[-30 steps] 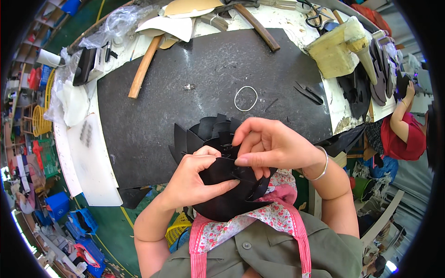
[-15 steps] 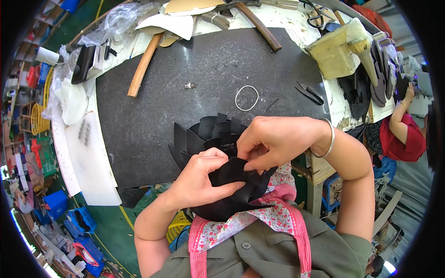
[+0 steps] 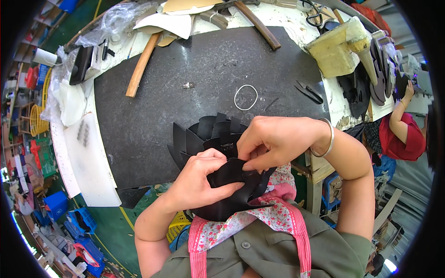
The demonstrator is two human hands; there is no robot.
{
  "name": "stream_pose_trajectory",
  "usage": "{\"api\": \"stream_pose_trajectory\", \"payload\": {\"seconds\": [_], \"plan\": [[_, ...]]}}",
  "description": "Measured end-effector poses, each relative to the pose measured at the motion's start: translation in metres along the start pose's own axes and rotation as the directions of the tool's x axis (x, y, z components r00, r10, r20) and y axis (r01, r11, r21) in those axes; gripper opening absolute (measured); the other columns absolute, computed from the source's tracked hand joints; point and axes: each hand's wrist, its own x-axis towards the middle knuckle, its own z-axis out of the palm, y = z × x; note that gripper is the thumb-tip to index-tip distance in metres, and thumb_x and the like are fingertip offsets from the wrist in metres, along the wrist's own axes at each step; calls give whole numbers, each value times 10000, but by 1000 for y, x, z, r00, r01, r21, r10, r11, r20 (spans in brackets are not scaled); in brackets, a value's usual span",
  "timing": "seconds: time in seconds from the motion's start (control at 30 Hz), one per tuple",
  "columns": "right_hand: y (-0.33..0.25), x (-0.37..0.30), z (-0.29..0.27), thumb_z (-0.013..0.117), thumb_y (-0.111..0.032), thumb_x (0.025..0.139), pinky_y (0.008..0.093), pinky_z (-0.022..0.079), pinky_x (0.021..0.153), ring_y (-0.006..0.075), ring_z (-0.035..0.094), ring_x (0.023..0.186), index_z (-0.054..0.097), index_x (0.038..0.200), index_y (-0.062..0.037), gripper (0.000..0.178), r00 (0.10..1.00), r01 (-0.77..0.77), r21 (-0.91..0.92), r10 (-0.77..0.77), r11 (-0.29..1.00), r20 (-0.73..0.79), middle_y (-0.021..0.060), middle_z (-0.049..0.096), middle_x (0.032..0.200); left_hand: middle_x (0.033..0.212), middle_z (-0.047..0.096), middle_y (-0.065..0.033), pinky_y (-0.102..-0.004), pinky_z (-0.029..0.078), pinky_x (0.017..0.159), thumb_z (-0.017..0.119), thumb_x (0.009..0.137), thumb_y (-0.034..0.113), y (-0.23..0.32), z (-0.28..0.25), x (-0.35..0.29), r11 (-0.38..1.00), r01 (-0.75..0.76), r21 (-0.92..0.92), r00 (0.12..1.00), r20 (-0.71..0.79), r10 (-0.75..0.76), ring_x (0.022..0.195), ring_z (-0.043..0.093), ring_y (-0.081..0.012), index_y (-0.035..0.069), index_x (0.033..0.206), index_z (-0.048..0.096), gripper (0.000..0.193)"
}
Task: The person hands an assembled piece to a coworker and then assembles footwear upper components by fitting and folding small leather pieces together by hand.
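Note:
Close to my body, both hands are on a curved black leather-like piece (image 3: 227, 206). My left hand (image 3: 197, 178) is closed on its left side, with the thumb lying along the near face. From the right, my right hand (image 3: 273, 141) pinches the upper edge; its fingertips are partly hidden. A silver bangle (image 3: 330, 139) circles my right wrist. Just beyond my hands, several similar black pieces (image 3: 199, 132) stand fanned out on the dark work mat (image 3: 148, 120).
On the mat lie a white elastic loop (image 3: 237, 103), thread snips (image 3: 310, 93) and two wooden handles, one left (image 3: 143, 65) and one farther right (image 3: 257, 24). A cream block-shaped container (image 3: 331, 53) stands at right. A white board (image 3: 88, 157) lies left. Another person in red (image 3: 403, 136) is at far right.

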Motion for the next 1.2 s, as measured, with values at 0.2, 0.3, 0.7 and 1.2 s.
{"api": "stream_pose_trajectory", "payload": {"seconds": [0.2, 0.3, 0.7, 1.2], "plan": [[-1, -6, -4, 607, -43, 836, 252, 522, 566, 144, 654, 659, 609, 836, 65, 108, 998, -62, 289, 53, 955, 37, 72, 607, 714, 738, 614, -68, -314, 467, 663, 791, 653, 125, 0, -2, -3, 999, 27, -32, 1000, 1, -27, 761, 578, -193, 5, 809, 665, 234], [-14, -1, 1, 574, -21, 850, 251, 537, 565, 142, 659, 666, 604, 874, 76, 105, 992, -127, 28, 127, 991, 12, 100, 636, 794, 748, 623, -63, -307, 465, 673, 789, 652, 115, -2, -2, -4, 999, 36, -21, 999, -13, -36, 762, 574, -185, 11, 817, 671, 228], [-9, -20, 53, 785, -180, 738, 226, 530, 513, 132, 637, 615, 560, 810, 10, 303, 814, 238, -22, -211, 971, -541, 111, 580, 994, 815, 663, -54, -301, 470, 742, 759, 691, 84, -7, -5, -12, 983, 124, -137, 987, -88, -137, 798, 581, -160, 44, 919, 709, 237], [8, -12, 63, 691, -49, 815, 242, 559, 581, 127, 664, 660, 578, 855, 51, 156, 742, 212, 73, -112, 975, -661, 90, 623, 756, 865, 665, -61, -294, 471, 751, 741, 758, 114, -8, -3, -14, 967, 171, -190, 982, -45, -182, 836, 584, -153, 18, 965, 691, 234]]}}
